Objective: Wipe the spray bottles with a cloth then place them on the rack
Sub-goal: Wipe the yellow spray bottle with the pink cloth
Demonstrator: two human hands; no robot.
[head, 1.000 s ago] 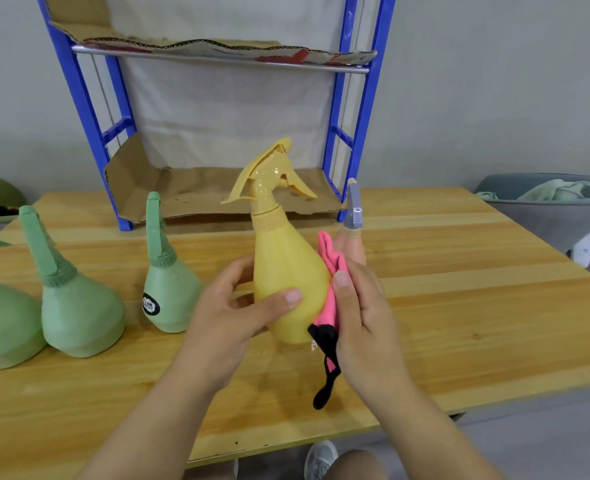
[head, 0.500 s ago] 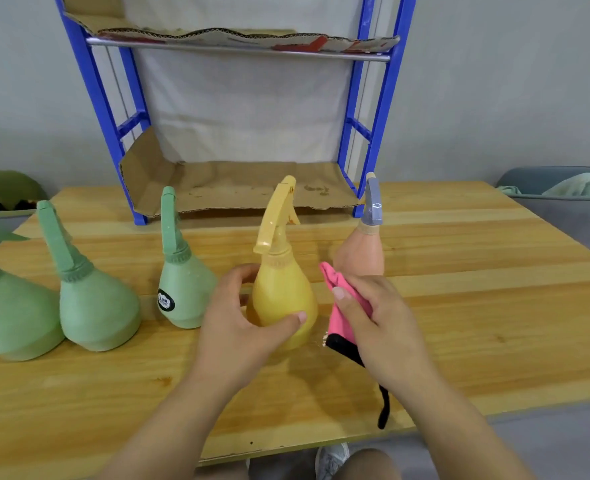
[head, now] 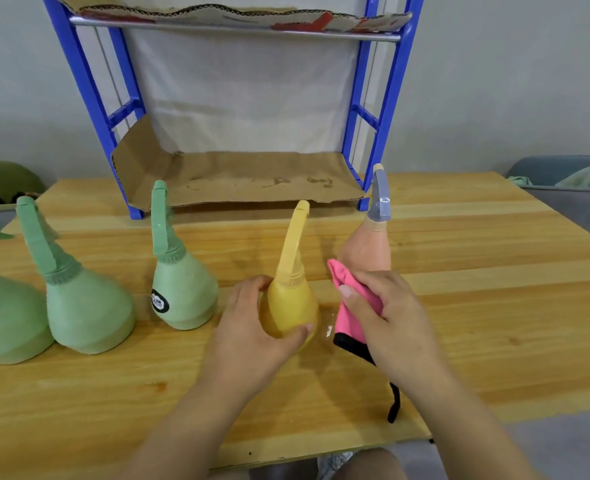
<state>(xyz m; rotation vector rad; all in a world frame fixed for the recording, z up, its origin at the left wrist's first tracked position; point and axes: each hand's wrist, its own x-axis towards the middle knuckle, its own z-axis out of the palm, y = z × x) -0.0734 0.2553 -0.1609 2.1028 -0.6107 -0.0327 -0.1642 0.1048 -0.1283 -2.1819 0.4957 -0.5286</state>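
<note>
Spray bottles [head: 85,306] are ranged along a wooden surface [head: 477,341] before a blue rack [head: 387,109], whose lower shelf, lined with cardboard [head: 245,178], is seen to carry no bottle. At the far right, a grey tub [head: 570,199] is filled with pale green fabric [head: 588,176]. Three green spray bottles [head: 179,292] are lined up at the left; what any bottle contains cannot be told. The yellow spray bottle [head: 288,306] is held upright on the surface, its belly gripped by the curled fingers of the left hand [head: 252,334], with a peach spray bottle [head: 366,251] just behind to the right. A bunched pink cloth [head: 352,313] is clutched in the right hand [head: 390,323], just beside the yellow bottle and not seen touching it. The wiping step is judged to be in hand. Next, the cloth would be pressed to the bottle, or the bottle lifted clear onto the lower shelf.
</note>
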